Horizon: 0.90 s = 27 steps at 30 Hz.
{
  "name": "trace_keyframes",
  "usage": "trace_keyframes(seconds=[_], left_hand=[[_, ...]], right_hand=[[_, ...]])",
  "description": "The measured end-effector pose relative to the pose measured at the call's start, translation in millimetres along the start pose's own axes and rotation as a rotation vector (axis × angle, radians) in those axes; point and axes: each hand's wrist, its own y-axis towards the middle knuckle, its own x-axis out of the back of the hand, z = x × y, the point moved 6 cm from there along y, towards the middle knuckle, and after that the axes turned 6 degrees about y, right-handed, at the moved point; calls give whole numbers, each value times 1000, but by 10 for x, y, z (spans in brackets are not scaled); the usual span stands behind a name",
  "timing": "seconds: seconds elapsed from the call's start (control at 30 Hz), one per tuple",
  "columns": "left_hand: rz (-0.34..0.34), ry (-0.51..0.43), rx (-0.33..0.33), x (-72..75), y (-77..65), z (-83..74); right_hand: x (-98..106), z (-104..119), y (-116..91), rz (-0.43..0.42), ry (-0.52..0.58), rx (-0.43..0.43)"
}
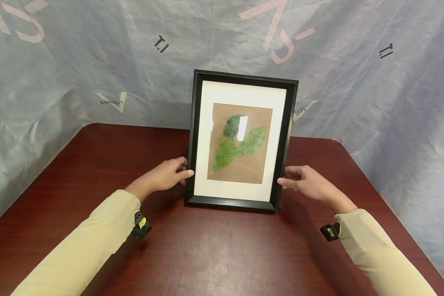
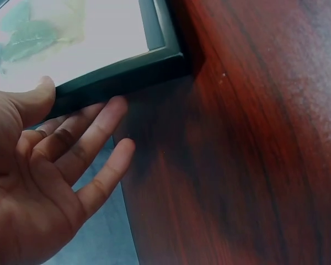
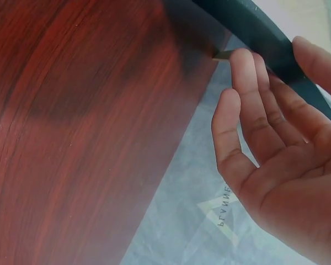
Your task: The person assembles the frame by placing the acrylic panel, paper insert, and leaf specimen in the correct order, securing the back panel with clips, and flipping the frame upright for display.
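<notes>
A black picture frame (image 1: 231,203) stands upright on the table, leaning back slightly, its lower edge toward me. Inside it, a white mat (image 1: 240,192) surrounds a brown sheet with green leaves (image 1: 225,153), and a glare patch shows on the glass. My left hand (image 1: 166,174) holds the left side low down, thumb at the front edge and fingers reaching behind. On the opposite side my right hand (image 1: 311,183) grips the frame at a similar height, its thumb (image 3: 315,61) on the front. In the right wrist view, a thin piece (image 3: 223,56) juts out beside the fingertips behind the frame.
The dark red wooden table (image 1: 222,255) has rounded far corners. Grey printed sheeting (image 1: 151,82) hangs behind it and along both sides. A small black device (image 1: 141,225) sits at the left cuff, another black device (image 1: 330,232) at the right cuff.
</notes>
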Motion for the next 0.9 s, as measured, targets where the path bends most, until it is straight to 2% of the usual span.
trace_keyframes(seconds=[0.37, 0.63, 0.9], left_hand=[[18, -48, -22, 1, -10, -4], [74, -94, -39, -6, -36, 24], [36, -52, -55, -8, -29, 48]], right_hand=[[-39, -32, 19, 31, -8, -27], [-126, -100, 10, 76, -16, 49], [-141, -65, 39, 41, -35, 91]])
